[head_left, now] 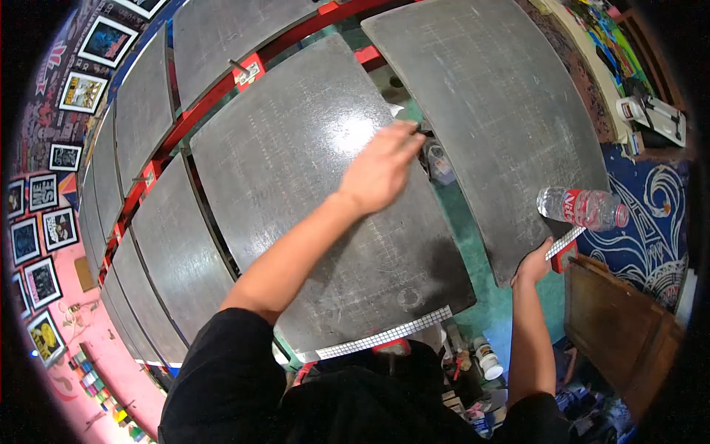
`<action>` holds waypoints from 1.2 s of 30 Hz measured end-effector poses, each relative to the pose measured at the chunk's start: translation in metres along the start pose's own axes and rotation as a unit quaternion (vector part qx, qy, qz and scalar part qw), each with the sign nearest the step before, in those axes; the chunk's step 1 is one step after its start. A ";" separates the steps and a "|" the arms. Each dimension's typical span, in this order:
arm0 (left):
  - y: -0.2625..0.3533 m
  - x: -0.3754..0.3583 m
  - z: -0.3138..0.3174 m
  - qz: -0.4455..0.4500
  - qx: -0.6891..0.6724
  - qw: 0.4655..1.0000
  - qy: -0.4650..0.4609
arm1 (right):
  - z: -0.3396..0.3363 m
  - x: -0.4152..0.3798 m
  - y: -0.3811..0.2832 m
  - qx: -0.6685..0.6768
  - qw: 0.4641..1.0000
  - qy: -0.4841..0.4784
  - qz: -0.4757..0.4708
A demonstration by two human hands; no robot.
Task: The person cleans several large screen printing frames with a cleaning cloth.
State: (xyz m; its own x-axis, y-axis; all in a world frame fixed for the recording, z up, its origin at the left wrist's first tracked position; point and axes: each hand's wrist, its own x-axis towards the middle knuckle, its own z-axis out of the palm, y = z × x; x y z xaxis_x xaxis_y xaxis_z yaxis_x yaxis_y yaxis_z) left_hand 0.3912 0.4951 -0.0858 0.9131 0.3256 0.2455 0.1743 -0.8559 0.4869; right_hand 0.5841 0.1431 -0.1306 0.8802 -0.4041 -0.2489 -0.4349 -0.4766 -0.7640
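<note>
My left hand (379, 169) reaches across the middle grey panel (296, 185), palm down, fingers stretched towards its right edge. A small dark bit shows by the fingertips; I cannot make out what it is. On the right, my right hand (531, 266) grips the near edge of another grey panel (495, 111), its fingers partly hidden by the panel. Close to that hand, a clear plastic bottle (584, 207) with a red label lies on its side. White gridded tape (384, 334) runs along the middle panel's near edge.
Red frame bars (194, 117) with metal bolts run between several more grey panels (177, 259) on the left. A gap separates the two nearest panels. Below lie a white container (488, 362) and clutter. A brown wooden board (621, 318) leans at right. Framed pictures (83, 90) hang on the left.
</note>
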 end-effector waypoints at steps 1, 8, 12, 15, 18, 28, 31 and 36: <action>-0.015 -0.007 -0.014 -0.028 0.006 1.000 -0.008 | 0.002 0.004 0.005 -0.012 1.000 0.012 0.000; -0.232 0.097 -0.039 -0.130 0.240 0.946 0.175 | 0.001 -0.007 -0.007 -0.032 0.999 0.022 -0.016; -0.145 0.082 -0.024 -0.038 0.128 0.984 0.114 | 0.001 0.000 0.001 -0.058 0.998 0.032 -0.023; -0.041 0.009 -0.019 -0.051 0.097 0.994 -0.009 | 0.000 -0.007 -0.015 -0.033 0.999 0.020 0.016; -0.100 0.032 -0.030 -0.038 0.149 0.987 0.050 | -0.001 -0.007 -0.009 -0.057 0.997 0.031 0.029; -0.046 0.045 0.016 -0.026 0.153 0.980 0.124 | -0.003 -0.014 -0.019 -0.061 0.997 0.022 0.032; 0.090 -0.016 0.037 -0.008 -0.004 0.997 -0.083 | -0.003 -0.006 -0.013 -0.066 0.997 0.033 -0.003; 0.150 -0.082 0.056 0.108 -0.095 0.979 -0.144 | -0.001 -0.009 -0.017 -0.126 0.990 0.049 0.032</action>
State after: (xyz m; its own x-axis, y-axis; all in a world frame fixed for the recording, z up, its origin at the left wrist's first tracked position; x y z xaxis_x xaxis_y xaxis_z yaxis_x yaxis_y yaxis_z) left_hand 0.3629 0.3173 -0.0795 0.9919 -0.0053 0.1272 -0.0816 -0.7929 0.6039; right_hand 0.5833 0.1542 -0.1142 0.8317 -0.5082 -0.2237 -0.5342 -0.6224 -0.5720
